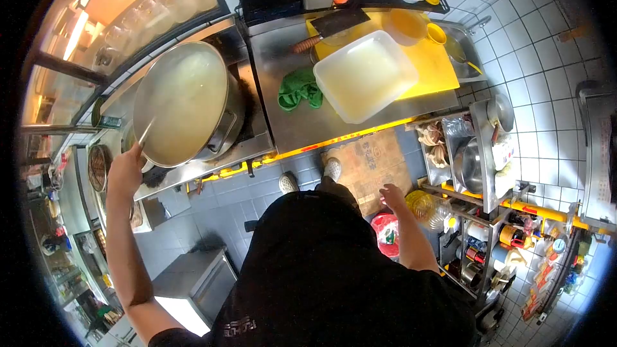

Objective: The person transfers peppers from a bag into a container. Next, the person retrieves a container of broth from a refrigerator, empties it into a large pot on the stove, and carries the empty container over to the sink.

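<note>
My left hand [126, 170] is closed around the thin metal handle [148, 130] of a utensil at the near left rim of a large stockpot [226, 132]. Its far end is lost in the pale, cloudy liquid [183, 96] that fills the pot. Well away from the counter, my right hand [391, 196] hangs low at my side, holding nothing, its fingers loosely curled and apart. Right of the pot, a white plastic tub [366, 77] with some pale liquid rests partly on a yellow cutting board [440, 67]. A crumpled green cloth [299, 88] touches the tub's left side.
A cleaver [337, 22] lies behind the tub, near a yellow bowl [436, 33] and a sink [468, 48]. Flattened cardboard [369, 164] covers part of the floor. A red bin [385, 231] and a crowded rack [482, 186] stand at my right.
</note>
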Tool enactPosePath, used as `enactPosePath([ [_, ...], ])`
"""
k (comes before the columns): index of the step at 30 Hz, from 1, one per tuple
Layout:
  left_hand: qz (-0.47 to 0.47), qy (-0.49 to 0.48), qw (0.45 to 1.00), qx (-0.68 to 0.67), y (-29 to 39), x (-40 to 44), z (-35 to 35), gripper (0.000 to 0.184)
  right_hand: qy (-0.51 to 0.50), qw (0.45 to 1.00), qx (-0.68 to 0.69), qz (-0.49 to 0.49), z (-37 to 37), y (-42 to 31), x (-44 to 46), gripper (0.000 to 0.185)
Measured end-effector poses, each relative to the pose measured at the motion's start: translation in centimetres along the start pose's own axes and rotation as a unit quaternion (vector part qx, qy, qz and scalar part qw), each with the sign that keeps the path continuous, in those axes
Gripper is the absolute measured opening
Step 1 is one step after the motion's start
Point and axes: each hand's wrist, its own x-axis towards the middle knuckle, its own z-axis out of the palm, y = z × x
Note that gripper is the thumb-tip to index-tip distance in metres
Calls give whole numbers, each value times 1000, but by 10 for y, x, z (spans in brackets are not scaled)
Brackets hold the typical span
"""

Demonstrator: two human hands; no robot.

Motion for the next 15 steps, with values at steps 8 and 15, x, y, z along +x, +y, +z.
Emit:
enactPosePath([
  [8,-32,-216,976,1,-23,-33,-71,19,-31,999,8,-21,9,16,11,42],
  [15,-104,-305,939,-124,26,-28,-113,43,-36,999,7,-28,22,27,-6,42],
])
